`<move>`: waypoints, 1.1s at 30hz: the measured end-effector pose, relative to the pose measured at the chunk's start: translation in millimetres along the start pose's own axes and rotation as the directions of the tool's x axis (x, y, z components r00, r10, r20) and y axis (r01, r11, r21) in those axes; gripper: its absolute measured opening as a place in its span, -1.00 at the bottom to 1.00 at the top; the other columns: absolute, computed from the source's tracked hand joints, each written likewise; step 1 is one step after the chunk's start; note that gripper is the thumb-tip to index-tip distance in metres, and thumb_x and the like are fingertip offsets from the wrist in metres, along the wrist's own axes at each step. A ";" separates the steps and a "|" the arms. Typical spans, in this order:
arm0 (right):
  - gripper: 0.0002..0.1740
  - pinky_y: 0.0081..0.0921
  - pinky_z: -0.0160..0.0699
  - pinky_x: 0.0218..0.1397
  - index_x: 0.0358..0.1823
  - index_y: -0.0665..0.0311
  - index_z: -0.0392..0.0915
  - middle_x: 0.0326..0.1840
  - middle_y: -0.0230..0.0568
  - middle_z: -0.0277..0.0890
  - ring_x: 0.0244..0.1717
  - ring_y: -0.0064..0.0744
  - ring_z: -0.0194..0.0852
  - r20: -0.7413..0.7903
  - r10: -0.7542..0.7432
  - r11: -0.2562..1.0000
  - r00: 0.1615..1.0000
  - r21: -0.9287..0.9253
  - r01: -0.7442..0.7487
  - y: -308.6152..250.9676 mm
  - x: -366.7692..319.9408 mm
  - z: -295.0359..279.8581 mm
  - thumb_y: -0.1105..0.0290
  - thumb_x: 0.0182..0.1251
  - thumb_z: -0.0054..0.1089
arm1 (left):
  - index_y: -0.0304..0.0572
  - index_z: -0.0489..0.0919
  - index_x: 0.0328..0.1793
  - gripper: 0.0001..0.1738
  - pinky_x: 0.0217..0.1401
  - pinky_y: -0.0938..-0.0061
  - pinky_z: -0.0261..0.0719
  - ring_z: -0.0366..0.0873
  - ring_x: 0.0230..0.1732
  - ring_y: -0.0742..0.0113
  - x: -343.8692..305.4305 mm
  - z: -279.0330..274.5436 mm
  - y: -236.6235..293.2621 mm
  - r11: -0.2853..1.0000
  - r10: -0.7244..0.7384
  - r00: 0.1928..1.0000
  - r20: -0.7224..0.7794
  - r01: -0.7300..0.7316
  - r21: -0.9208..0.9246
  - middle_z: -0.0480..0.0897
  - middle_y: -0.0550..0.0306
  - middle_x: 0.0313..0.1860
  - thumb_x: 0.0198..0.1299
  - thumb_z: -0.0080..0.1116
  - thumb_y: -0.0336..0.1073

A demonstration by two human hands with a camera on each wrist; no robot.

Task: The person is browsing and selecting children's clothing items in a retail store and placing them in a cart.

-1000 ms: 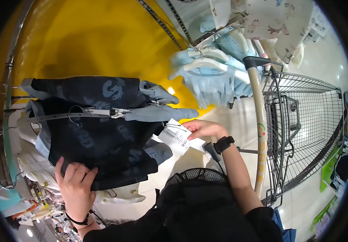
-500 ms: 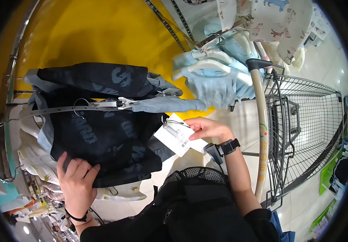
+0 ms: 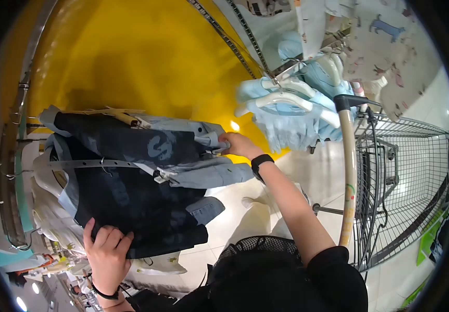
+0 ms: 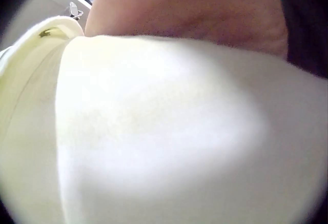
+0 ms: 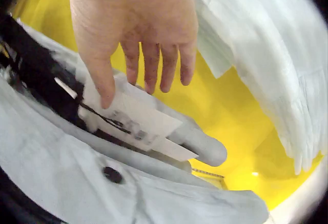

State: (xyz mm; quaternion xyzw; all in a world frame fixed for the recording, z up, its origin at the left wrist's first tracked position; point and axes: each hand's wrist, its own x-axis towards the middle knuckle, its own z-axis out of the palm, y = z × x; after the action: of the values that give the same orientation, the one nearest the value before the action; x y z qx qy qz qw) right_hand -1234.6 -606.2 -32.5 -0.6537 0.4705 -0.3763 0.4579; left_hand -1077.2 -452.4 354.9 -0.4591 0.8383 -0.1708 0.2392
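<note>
In the head view my left hand (image 3: 109,258) rests at the lower edge of a hanging black garment (image 3: 146,208) with grey lettering, fingers bent on its front. The left wrist view shows part of my palm (image 4: 189,11) beside white cloth (image 4: 154,116); the fingertips are out of sight. My right hand (image 3: 241,145) is at the right end of the black and grey garment (image 3: 130,136) behind. In the right wrist view, this hand's thumb lies across white tags (image 5: 136,119) on a black cord, with the other fingers along their far side.
Pale blue clothes (image 3: 292,122) hang on white hangers at the upper right. A wire shopping cart (image 3: 412,177) with a beige handle stands at the right. Behind the rack is a yellow panel (image 3: 130,52). White garments (image 3: 55,208) hang at the left, below the black one.
My right hand has let go of the front garment's tag and moved up and left to the garment behind. The front tag is out of sight. My left hand stays at the hem.
</note>
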 end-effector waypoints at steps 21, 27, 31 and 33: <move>-0.73 -0.71 0.36 -0.33 -0.21 0.27 0.51 -0.37 -0.46 0.51 -0.37 -0.72 0.40 0.257 0.130 0.640 0.957 0.716 -0.280 -58.5 -104.8 -78.6 0.23 0.23 0.03 | -0.08 0.61 -0.45 -0.71 0.20 0.07 0.16 0.40 -0.27 0.33 1.3 2.8 1.3 0.999 0.020 0.985 -0.172 -0.027 -0.038 0.38 0.26 -0.52 -0.46 0.06 -0.44; -0.77 -0.54 0.43 -0.16 -0.16 0.41 0.46 -0.27 -0.17 0.53 -0.24 -0.37 0.51 -0.386 0.051 0.944 0.921 -0.283 -0.171 -95.9 -90.7 -80.3 0.50 0.15 -0.01 | -0.02 0.53 -0.58 -0.90 0.20 0.16 0.19 0.38 -0.30 0.42 -12.6 3.6 -11.8 0.989 0.113 0.966 -0.234 -0.132 -0.068 0.39 0.31 -0.53 -0.31 0.02 -0.33; -0.73 -0.41 0.41 -0.08 -0.18 0.35 0.46 -0.21 -0.04 0.49 -0.17 -0.13 0.48 -0.340 -0.178 0.969 0.923 0.101 0.225 -263.6 -57.6 -104.7 0.42 0.07 0.11 | -0.04 0.45 -0.66 -0.96 0.21 0.21 0.20 0.34 -0.34 0.39 -19.6 7.5 -21.7 0.978 0.177 0.934 -0.310 -0.203 -0.055 0.34 0.29 -0.57 -0.28 0.00 -0.32; -0.67 -0.36 0.41 -0.08 -0.13 0.35 0.43 -0.18 0.00 0.48 -0.15 -0.08 0.46 -0.297 -0.462 0.886 0.835 -0.105 0.453 -333.4 -35.7 -97.5 0.37 0.06 0.12 | -0.08 0.45 -0.68 -0.94 0.21 0.23 0.21 0.35 -0.34 0.38 -24.5 13.1 -25.5 0.973 0.177 0.905 -0.386 -0.221 -0.073 0.34 0.28 -0.59 -0.28 0.00 -0.32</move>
State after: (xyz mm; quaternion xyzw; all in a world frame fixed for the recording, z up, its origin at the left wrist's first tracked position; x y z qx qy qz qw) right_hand -1244.2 -549.9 312.0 -0.6856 0.3731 -0.5666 0.2641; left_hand -1040.9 -445.7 362.9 -0.3427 0.9195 -0.1819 0.0628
